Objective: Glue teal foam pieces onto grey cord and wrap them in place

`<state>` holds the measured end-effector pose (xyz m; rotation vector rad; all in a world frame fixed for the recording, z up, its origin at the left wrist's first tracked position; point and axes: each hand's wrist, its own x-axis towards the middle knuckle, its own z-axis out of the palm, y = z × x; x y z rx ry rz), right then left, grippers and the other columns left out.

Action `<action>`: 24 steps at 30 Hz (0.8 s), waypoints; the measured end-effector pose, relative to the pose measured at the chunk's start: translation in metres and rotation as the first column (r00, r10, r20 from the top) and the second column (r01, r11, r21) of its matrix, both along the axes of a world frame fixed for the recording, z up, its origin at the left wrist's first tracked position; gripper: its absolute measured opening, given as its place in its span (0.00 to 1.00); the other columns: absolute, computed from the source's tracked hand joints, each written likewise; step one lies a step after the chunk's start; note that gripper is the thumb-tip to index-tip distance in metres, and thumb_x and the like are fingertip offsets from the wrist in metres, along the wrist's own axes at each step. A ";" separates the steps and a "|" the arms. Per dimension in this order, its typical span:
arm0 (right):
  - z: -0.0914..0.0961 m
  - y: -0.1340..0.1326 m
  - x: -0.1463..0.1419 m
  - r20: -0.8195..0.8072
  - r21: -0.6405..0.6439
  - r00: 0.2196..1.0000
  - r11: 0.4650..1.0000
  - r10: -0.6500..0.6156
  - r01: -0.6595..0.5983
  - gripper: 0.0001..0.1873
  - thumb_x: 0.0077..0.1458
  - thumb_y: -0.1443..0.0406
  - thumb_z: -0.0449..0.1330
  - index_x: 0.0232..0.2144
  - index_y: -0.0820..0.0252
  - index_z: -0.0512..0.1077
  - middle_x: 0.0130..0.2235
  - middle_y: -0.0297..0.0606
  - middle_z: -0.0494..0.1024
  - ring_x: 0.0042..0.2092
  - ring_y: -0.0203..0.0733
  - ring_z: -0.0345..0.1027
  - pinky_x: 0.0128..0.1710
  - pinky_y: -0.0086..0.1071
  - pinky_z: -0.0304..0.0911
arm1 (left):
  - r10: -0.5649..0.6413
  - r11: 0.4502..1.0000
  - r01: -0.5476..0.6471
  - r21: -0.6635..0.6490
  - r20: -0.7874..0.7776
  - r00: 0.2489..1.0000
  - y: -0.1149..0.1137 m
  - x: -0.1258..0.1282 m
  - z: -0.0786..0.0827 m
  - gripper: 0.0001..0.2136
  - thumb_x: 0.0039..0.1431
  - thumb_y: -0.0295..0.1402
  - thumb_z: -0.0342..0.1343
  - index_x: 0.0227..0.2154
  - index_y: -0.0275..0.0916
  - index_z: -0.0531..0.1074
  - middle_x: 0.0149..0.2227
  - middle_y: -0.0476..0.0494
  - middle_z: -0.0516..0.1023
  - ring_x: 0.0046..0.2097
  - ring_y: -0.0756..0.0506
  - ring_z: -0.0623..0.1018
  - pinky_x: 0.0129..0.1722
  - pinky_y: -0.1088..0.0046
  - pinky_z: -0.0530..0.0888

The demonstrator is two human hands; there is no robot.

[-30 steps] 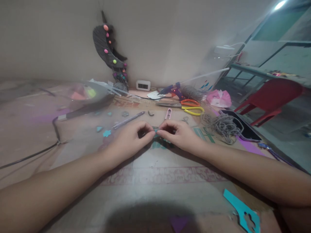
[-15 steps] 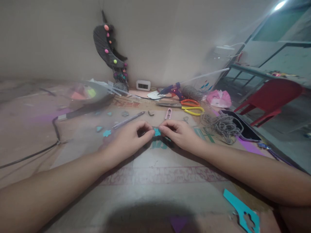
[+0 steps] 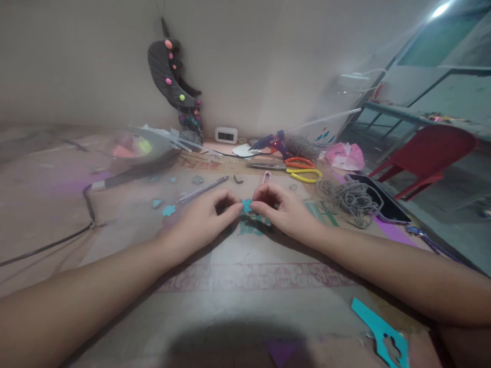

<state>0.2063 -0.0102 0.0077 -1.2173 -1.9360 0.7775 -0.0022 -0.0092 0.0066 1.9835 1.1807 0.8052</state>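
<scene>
My left hand and my right hand meet at the middle of a cardboard-covered surface. Both pinch one small teal foam piece between thumbs and fingertips, just above the cardboard. Their other fingers are curled in. A pen lies just beyond my left hand, and small pink snips lie just beyond my right hand.
Orange and yellow scissors, a glue gun and tangled grey cord lie at the back right. A phone sits at right. Teal foam bits lie left, a cut teal sheet near right. A dark beaded ornament leans on the wall.
Both hands stay together at the same spot. The teal piece now shows more clearly between the fingertips, and my right hand's fingers have lifted slightly.
</scene>
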 end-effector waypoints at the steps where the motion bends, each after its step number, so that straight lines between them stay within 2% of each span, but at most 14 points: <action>1: 0.000 0.000 0.000 0.016 -0.003 1.000 1.000 0.008 -0.008 0.10 0.58 0.58 0.62 0.33 0.59 0.72 0.29 0.32 0.74 0.30 0.35 0.64 0.31 0.29 0.59 | 0.000 1.000 0.000 0.006 0.004 1.000 0.000 0.000 0.000 0.12 0.65 0.42 0.52 0.32 0.41 0.72 0.34 0.48 0.78 0.38 0.44 0.76 0.40 0.66 0.70; 5: 0.002 0.000 -0.001 0.069 0.014 0.997 0.999 0.045 -0.046 0.10 0.61 0.61 0.57 0.31 0.60 0.73 0.29 0.33 0.76 0.31 0.35 0.65 0.32 0.29 0.58 | -0.008 1.000 0.007 0.026 0.008 1.000 0.001 -0.001 -0.001 0.13 0.66 0.44 0.51 0.32 0.41 0.72 0.33 0.48 0.78 0.38 0.44 0.76 0.38 0.67 0.70; 9: 0.002 0.000 0.000 0.085 0.055 0.996 0.998 0.033 -0.038 0.11 0.61 0.61 0.57 0.29 0.60 0.73 0.28 0.33 0.76 0.30 0.35 0.65 0.31 0.29 0.58 | -0.029 1.000 0.029 0.008 0.029 0.999 0.002 -0.001 -0.001 0.13 0.67 0.43 0.51 0.34 0.41 0.74 0.35 0.48 0.80 0.39 0.44 0.77 0.40 0.68 0.71; 16: 0.001 -0.003 -0.001 0.139 0.138 0.989 0.988 0.047 -0.067 0.10 0.61 0.62 0.58 0.29 0.60 0.74 0.27 0.33 0.76 0.29 0.34 0.64 0.30 0.28 0.57 | -0.010 1.000 0.010 0.006 0.008 1.000 0.001 0.000 0.000 0.13 0.62 0.46 0.57 0.34 0.41 0.76 0.36 0.47 0.81 0.39 0.42 0.78 0.41 0.66 0.73; 24: -0.001 -0.004 -0.001 0.161 0.175 0.985 0.980 0.069 -0.097 0.10 0.61 0.62 0.58 0.29 0.59 0.75 0.28 0.34 0.76 0.29 0.34 0.64 0.30 0.28 0.57 | -0.017 0.999 0.017 0.041 -0.011 1.000 0.001 0.000 0.000 0.09 0.61 0.40 0.55 0.34 0.42 0.77 0.36 0.48 0.82 0.40 0.43 0.79 0.43 0.66 0.74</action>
